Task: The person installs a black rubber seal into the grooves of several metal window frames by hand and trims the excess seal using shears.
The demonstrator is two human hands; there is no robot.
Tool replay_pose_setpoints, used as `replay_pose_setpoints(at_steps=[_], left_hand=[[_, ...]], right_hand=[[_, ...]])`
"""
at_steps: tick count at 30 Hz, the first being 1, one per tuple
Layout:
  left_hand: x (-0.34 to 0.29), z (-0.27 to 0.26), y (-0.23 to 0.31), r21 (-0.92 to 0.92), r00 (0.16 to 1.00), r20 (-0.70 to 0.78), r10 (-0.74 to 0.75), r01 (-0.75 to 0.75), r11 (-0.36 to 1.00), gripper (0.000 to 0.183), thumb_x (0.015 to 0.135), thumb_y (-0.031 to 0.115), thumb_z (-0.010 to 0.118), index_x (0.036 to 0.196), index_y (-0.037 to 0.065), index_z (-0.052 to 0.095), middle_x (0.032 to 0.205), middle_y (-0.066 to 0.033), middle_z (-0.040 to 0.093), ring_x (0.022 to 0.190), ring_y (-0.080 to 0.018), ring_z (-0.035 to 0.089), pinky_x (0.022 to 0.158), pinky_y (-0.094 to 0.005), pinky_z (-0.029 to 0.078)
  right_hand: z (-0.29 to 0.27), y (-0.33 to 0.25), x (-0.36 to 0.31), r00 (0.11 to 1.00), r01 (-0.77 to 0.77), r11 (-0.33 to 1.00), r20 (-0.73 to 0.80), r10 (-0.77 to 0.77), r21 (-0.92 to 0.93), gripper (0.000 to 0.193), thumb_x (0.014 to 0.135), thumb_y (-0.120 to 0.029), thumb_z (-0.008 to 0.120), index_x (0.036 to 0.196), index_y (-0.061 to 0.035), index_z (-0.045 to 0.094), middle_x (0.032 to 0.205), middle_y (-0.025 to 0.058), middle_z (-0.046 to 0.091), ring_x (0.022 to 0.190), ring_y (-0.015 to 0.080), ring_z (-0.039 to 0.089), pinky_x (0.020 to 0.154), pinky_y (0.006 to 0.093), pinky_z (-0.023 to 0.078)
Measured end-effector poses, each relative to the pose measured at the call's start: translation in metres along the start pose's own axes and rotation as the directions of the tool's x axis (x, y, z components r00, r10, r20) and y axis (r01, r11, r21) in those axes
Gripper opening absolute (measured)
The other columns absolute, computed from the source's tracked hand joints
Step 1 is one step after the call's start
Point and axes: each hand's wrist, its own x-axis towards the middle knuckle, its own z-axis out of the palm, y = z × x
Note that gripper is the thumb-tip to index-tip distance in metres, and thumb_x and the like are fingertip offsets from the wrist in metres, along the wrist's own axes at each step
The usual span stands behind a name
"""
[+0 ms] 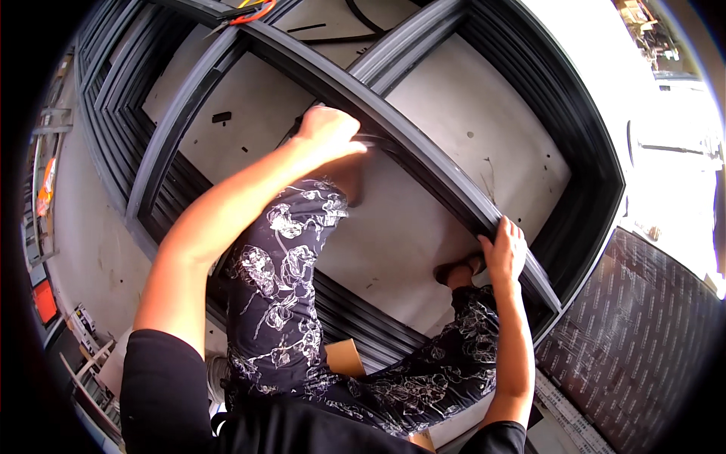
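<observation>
Stacked dark grey window frames (pixel 423 125), divided by crossbars, lie before me, and I sit with my legs inside them. My left hand (pixel 327 135) is closed in a fist above the middle of the long bar. A thin dark strip (pixel 372 141) runs from its thumb side toward that bar; the hand partly hides it. My right hand (pixel 504 252) grips the same bar near its right end, fingers over the top and thumb on the near side.
A cutting tool with orange handles (pixel 255 15) rests on the frame at the top. Black cord (pixel 355 34) and small dark scraps (pixel 221 117) lie on the pale floor. Brown printed sheeting (pixel 605 340) lies to the right. Racks with an orange item (pixel 45 185) stand far left.
</observation>
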Motion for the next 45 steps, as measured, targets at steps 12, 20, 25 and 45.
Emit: replay_pose_setpoints(at_steps=[12, 20, 25, 45], left_hand=[[-0.035, -0.142, -0.008, -0.425, 0.690, 0.666, 0.283, 0.039, 0.904, 0.028, 0.085, 0.024, 0.068, 0.096, -0.001, 0.060, 0.069, -0.0050, 0.067, 0.060, -0.0145, 0.066, 0.059, -0.0314, 0.053], [-0.025, -0.044, -0.097, -0.067, 0.994, -0.087, -0.059, 0.053, 0.996, 0.019, 0.083, 0.027, 0.071, 0.084, 0.011, 0.062, 0.075, -0.0079, 0.066, 0.073, -0.0273, 0.067, 0.064, -0.0380, 0.053], [-0.016, 0.018, -0.102, 0.015, 0.906, -0.405, -0.121, 0.139, 0.990, 0.012, 0.083, 0.023, 0.070, 0.086, 0.013, 0.064, 0.076, -0.0058, 0.064, 0.080, -0.0270, 0.067, 0.073, -0.0414, 0.053], [-0.044, 0.026, -0.094, 0.016, 0.640, -0.766, 0.061, -0.075, 0.997, 0.030, 0.067, 0.009, 0.073, 0.096, 0.010, 0.068, 0.093, -0.0019, 0.066, 0.088, -0.0213, 0.064, 0.080, -0.0371, 0.051]], right_hand=[[-0.002, -0.178, 0.120, 0.948, 0.316, 0.914, -0.063, -0.311, 0.254, 0.059, 0.077, -0.019, 0.081, 0.125, 0.0005, 0.052, 0.113, 0.0167, 0.063, 0.106, 0.0357, 0.058, 0.094, 0.0418, 0.047], [-0.005, -0.186, 0.119, 0.950, 0.310, 0.933, -0.082, -0.300, 0.182, 0.065, 0.076, -0.026, 0.082, 0.127, -0.0005, 0.052, 0.115, 0.0143, 0.063, 0.110, 0.0317, 0.057, 0.094, 0.0400, 0.047], [0.005, -0.202, 0.125, 0.958, 0.282, 0.950, -0.095, -0.271, 0.131, 0.067, 0.076, -0.033, 0.083, 0.127, -0.0022, 0.052, 0.115, 0.0124, 0.063, 0.109, 0.0298, 0.058, 0.093, 0.0391, 0.047], [-0.001, -0.243, 0.142, 0.901, 0.406, 0.900, -0.234, -0.365, 0.159, 0.084, 0.069, -0.029, 0.087, 0.138, -0.0037, 0.047, 0.123, 0.0119, 0.060, 0.111, 0.0284, 0.057, 0.094, 0.0403, 0.047]])
